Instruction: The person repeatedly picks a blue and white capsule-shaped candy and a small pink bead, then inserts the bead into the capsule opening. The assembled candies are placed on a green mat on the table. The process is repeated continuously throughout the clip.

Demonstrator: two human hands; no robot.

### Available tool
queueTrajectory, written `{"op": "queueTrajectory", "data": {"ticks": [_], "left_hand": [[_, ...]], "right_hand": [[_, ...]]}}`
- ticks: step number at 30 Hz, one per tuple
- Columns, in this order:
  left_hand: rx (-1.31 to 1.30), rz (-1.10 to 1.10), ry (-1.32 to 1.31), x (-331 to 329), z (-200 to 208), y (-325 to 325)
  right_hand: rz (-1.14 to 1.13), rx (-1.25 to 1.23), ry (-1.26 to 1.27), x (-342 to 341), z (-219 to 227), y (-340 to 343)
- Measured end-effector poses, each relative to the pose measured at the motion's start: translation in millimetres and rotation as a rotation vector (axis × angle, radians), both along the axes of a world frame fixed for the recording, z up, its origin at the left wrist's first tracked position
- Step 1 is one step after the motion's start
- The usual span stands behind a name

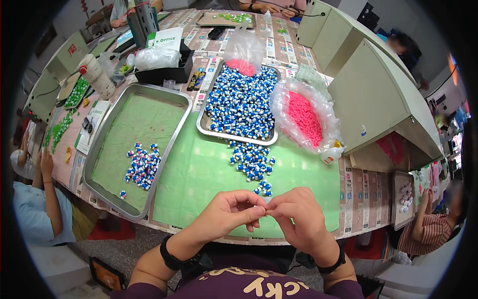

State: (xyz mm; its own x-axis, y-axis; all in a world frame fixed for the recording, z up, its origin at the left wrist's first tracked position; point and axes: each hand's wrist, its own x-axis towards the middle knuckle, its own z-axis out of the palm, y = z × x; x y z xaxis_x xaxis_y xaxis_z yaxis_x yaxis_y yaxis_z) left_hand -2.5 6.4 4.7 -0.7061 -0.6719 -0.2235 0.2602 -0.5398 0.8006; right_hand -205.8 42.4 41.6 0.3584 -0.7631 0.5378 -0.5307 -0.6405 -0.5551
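Over the near edge of the green mat [199, 174], my left hand [230, 212] and my right hand [301, 214] meet fingertip to fingertip. Both are closed in a pinch; whatever sits between the fingers is too small and covered to name. Just beyond them, a trail of small blue-and-white pieces [251, 162] runs up to a metal tray [239, 136] heaped with more of the same. To the left, a second metal tray [172, 142] lined with green holds a small pile of blue-and-white pieces with pink bits [143, 167].
A clear bag of small pink parts [304, 119] lies open right of the full tray; another pink-filled bag [241, 65] rests on its far end. A white bottle [331, 153] stands near a beige metal booth [383, 109]. Other people work around the table, one [37, 199] at left.
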Motion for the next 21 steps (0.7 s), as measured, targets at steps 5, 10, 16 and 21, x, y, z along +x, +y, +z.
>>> {"op": "queueTrajectory", "data": {"ticks": [5, 10, 16, 21], "left_hand": [[0.023, -0.017, 0.015, 0.0, 0.7, -0.4], [-0.009, 0.008, -0.008, -1.1, 0.7, 0.3], [-0.079, -0.053, -0.019, 5.2, 1.6, -3.3], [-0.089, -0.099, 0.032, 4.6, 1.5, -4.2]], "right_hand": [[0.008, 0.081, -0.09, -1.3, -1.2, 0.7], [-0.042, 0.205, -0.239, 1.9, -10.4, 2.8], [0.049, 0.056, -0.107, -1.5, -5.8, -2.4], [0.137, -0.046, -0.118, 2.1, -6.7, -3.6]]}}
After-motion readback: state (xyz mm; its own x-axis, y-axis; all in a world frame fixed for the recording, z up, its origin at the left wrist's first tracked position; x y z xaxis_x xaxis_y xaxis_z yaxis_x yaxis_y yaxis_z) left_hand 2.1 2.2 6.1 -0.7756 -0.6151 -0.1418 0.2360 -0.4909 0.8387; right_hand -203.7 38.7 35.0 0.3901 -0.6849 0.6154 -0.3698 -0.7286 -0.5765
